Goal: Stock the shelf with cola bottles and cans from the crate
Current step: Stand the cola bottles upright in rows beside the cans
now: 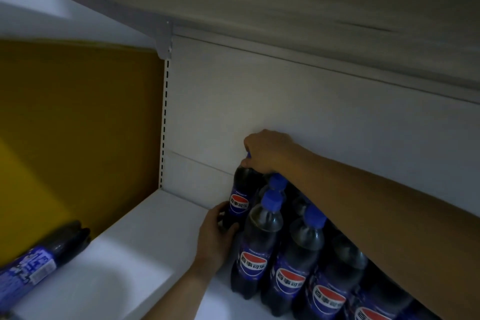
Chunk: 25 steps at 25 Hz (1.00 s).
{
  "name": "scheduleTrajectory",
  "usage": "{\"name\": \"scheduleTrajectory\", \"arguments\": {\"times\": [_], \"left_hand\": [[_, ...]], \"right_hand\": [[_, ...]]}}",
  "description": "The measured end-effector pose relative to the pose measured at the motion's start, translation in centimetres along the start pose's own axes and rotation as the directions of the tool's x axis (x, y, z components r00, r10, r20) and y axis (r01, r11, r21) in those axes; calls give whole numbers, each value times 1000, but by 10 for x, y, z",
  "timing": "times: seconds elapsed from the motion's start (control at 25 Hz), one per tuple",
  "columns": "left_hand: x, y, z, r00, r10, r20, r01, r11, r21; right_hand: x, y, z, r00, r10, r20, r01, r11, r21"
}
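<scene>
A cola bottle (pixel 240 197) with a blue label stands upright at the back of the white shelf (pixel 135 249), against the back panel. My right hand (pixel 265 152) grips its blue cap from above. My left hand (pixel 217 231) wraps round the bottle's lower body from the left. Several more cola bottles (pixel 293 262) with blue caps stand in rows in front of it and to its right, under my right forearm. The crate and cans are out of view.
Another cola bottle (pixel 44 262) lies on its side at the shelf's lower left. A yellow side panel (pixel 78 125) closes the left end. The upper shelf's underside (pixel 285 2) hangs overhead. A slotted upright (pixel 165 122) runs down the back corner.
</scene>
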<state>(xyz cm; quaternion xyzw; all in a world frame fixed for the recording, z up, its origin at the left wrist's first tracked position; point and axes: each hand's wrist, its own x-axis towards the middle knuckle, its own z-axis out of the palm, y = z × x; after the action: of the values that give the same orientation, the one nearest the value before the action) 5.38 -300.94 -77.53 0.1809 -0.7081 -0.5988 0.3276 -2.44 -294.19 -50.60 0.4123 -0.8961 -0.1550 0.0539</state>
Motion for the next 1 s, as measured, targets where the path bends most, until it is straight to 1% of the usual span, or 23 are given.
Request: {"name": "scheduleTrajectory", "arguments": {"times": [0.08,0.12,0.2,0.28,0.36,0.44,0.48,0.52,0.6,0.68,0.72,0.76,0.84,0.92,1.0], "left_hand": [[-4,12,-14,997,-38,62,37,999,16],[-5,21,-26,997,-55,60,53,998,38],[-7,44,-63,999,-50,0,49,993,111],[-13,68,-110,998,6,-55,4,986,169],[-29,86,-166,993,73,-98,-51,976,211],[-57,98,-217,986,91,-140,-45,952,303],[-73,104,-238,981,95,-169,-29,933,359],[-89,109,-260,974,110,-199,-20,913,408],[-120,118,-298,957,156,-246,-12,864,503],[-147,127,-331,948,174,-268,17,809,587],[-160,132,-346,946,161,-282,48,791,610],[-172,135,-359,947,141,-290,74,781,620],[-192,138,-373,950,94,-297,120,770,627],[-205,138,-377,953,66,-297,145,760,634],[-209,137,-377,950,54,-308,153,778,609]], "right_hand": [[-11,-7,-8,995,-35,-89,35,999,-1],[-17,-17,-12,989,-73,-132,73,997,-2],[-25,-49,-20,967,-175,-186,182,983,21],[-31,-89,-22,947,-267,-178,283,957,70],[-35,-133,-16,930,-324,-172,350,924,155],[-35,-174,-6,913,-360,-192,398,889,227],[-35,-194,1,897,-392,-205,437,860,264],[-37,-218,7,866,-449,-221,499,811,305],[-43,-265,23,765,-587,-265,643,681,350],[-50,-306,39,661,-695,-284,748,575,331],[-54,-324,47,622,-733,-274,779,547,305],[-57,-338,54,604,-754,-257,795,545,267],[-62,-358,66,607,-751,-259,793,589,152],[-67,-368,71,622,-721,-305,764,644,34],[-72,-367,71,603,-717,-350,764,645,-7]]}}
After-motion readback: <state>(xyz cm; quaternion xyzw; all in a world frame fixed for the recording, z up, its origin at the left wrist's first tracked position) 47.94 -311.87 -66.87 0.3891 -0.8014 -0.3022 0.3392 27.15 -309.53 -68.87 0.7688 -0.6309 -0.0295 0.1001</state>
